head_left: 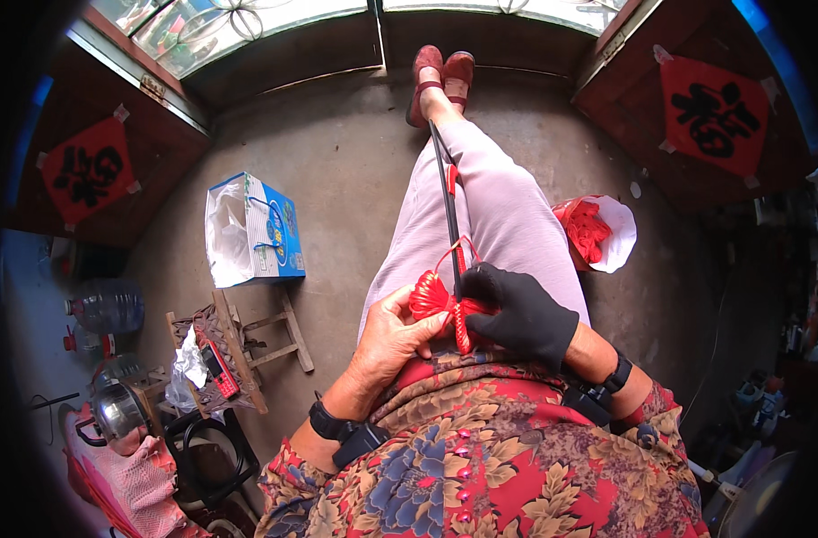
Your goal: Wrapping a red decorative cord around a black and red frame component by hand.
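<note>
Over the lap, the bare left hand (pixel 387 336) pinches the red cord knot (pixel 434 296) while the black-gloved right hand (pixel 521 314) closes around the black rod (pixel 447 202), whose long axis runs away toward the feet.

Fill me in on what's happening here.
A seated person works on a red cord knot in their lap. The bare left hand pinches it from the left, while the black-gloved right hand grips it against a long black rod lying along the legs. A white bag of red cord sits on the floor beside them.
</note>
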`<state>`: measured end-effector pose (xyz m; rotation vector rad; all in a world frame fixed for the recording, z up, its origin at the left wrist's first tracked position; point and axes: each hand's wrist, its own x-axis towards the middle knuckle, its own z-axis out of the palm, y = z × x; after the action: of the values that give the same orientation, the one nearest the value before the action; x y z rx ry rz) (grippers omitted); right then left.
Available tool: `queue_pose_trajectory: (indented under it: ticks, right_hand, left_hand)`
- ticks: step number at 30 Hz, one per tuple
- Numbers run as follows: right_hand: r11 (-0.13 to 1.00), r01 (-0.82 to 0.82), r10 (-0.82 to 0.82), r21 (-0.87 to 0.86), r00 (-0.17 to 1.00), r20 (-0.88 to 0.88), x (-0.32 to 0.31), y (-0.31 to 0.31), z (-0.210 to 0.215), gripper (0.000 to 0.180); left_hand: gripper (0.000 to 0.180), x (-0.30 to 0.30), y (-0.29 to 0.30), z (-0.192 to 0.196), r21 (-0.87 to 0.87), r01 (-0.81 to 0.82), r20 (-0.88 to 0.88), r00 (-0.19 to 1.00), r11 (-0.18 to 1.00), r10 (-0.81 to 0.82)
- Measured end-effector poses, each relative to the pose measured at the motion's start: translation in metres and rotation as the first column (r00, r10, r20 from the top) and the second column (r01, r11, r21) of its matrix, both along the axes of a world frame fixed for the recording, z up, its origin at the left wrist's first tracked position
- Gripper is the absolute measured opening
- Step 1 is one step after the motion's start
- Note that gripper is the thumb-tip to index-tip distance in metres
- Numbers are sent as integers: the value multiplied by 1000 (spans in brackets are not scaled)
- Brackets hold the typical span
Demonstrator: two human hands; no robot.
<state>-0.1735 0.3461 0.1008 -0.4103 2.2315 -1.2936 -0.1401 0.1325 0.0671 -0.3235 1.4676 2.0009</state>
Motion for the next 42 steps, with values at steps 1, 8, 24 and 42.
queue_pose_trajectory:
  ticks: [1, 8, 24, 42]
  right_hand:
    - [994, -22, 23, 109, 1000, -8, -2, -1, 7, 40]
    - [988, 156, -138, -9, 846, -515, -26, 15, 30, 67]
    - [829, 222, 57, -514, 880, 472, -4, 20, 87, 29]
    - [929, 370, -361, -27, 882, -303, -10, 53, -8, 27]
  left_hand:
    - [38, 1, 0, -1, -6, -45, -6, 999, 999, 44]
    - [46, -16, -64, 51, 561, -416, 37, 877, 716, 480]
    - [41, -17, -67, 76, -132, -379, -409, 862, 916, 298]
    - [35, -20, -34, 39, -127, -319, -411, 878, 939, 243]
